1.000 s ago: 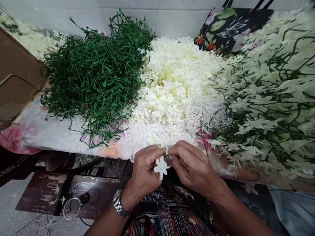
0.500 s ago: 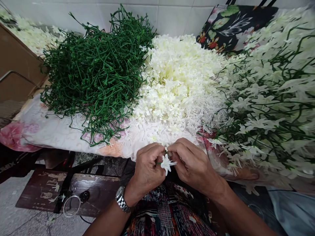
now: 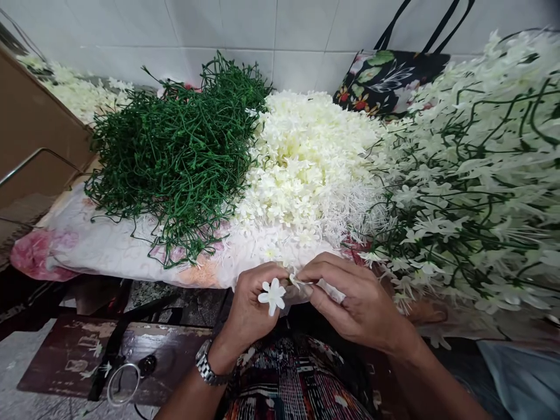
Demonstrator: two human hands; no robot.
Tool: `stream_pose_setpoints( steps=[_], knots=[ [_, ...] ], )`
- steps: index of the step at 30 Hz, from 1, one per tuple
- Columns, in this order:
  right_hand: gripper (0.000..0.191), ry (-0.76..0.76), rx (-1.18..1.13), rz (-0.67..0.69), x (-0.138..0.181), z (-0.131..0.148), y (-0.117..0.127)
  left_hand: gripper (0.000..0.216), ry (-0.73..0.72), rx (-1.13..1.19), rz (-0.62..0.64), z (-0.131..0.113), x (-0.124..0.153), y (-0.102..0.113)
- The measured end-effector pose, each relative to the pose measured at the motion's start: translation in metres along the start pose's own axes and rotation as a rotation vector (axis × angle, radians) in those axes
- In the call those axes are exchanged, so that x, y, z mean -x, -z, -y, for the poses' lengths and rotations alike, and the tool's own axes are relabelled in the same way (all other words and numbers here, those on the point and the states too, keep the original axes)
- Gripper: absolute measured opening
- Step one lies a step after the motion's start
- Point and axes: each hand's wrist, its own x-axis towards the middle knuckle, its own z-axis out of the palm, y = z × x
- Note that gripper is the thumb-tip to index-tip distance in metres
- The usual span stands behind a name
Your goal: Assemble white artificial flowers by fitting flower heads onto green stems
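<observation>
Close to my body, at the front edge of the cloth, my two hands nearly meet. My left hand (image 3: 256, 294), with a metal watch on its wrist, is closed, and a white artificial flower (image 3: 272, 296) shows in front of its fingers. Facing it, my right hand (image 3: 345, 294) pinches a white flower piece (image 3: 296, 282) between thumb and forefinger. How this piece joins the stem in my left fingers is hidden. Straight ahead lies a heap of loose white blossoms (image 3: 301, 146), with a tangle of green plastic stems (image 3: 170, 151) to its left.
Assembled white flowers on green stems (image 3: 472, 192) pile up on the right. A black floral bag (image 3: 385, 81) leans by the tiled wall. On the left stands a cardboard box (image 3: 39, 122). Below the flowered cloth (image 3: 109, 248) is a dark wooden bench (image 3: 170, 350) with a white ring (image 3: 123, 385).
The flower at my left hand has shifted left and now faces me with its petals spread. My right hand has moved slightly right and now holds a white piece. The view has tilted up.
</observation>
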Motion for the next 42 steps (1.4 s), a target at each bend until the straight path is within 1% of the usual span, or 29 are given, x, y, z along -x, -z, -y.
stream_pose_setpoints(
  steps=[4, 7, 9, 13, 18, 23, 30, 34, 42],
  knots=[
    [0.015, 0.071, 0.132, -0.064, -0.001, -0.002, -0.006, 0.019, -0.013, -0.029, 0.000, 0.000, -0.001, -0.001],
    [0.018, 0.089, 0.187, -0.104, -0.001, -0.002, -0.009, 0.019, -0.009, -0.043, 0.003, -0.001, -0.001, -0.002],
    [0.017, 0.061, 0.150, -0.104, 0.000, -0.002, -0.010, 0.019, 0.002, -0.049, 0.007, -0.001, 0.000, -0.002],
    [0.013, -0.012, 0.016, -0.057, 0.001, -0.001, -0.008, 0.018, 0.017, -0.037, 0.007, 0.000, 0.000, -0.002],
    [0.013, -0.019, -0.042, -0.081, 0.001, 0.000, -0.005, 0.017, 0.014, -0.028, 0.012, -0.001, 0.000, -0.001],
    [0.014, 0.007, -0.022, -0.071, 0.000, -0.003, -0.006, 0.019, -0.006, -0.051, 0.008, 0.000, -0.001, -0.002],
    [0.016, 0.051, 0.112, -0.089, 0.001, -0.005, -0.011, 0.016, -0.058, -0.083, -0.008, 0.003, 0.001, -0.004],
    [0.016, 0.040, 0.098, -0.078, 0.002, -0.007, -0.014, 0.016, -0.093, -0.071, -0.017, 0.003, 0.001, -0.006],
    [0.015, 0.023, 0.058, -0.080, 0.002, -0.009, -0.020, 0.018, -0.156, -0.095, -0.091, 0.003, 0.001, -0.009]
  ],
)
